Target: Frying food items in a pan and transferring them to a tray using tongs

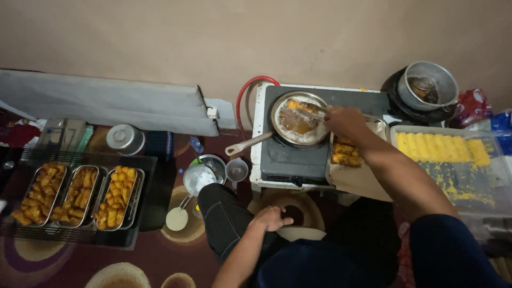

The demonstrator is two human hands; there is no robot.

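The right hand is closed around metal tongs, which reach over the frying pan of bubbling oil on the stove. The left hand rests on the knee, fingers loosely spread, holding nothing. Fried pieces lie on a paper-lined tray just beside the pan.

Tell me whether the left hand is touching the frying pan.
Apart. The head view shows the left hand resting on the person's knee, with stove edge and floor between it and the frying pan.
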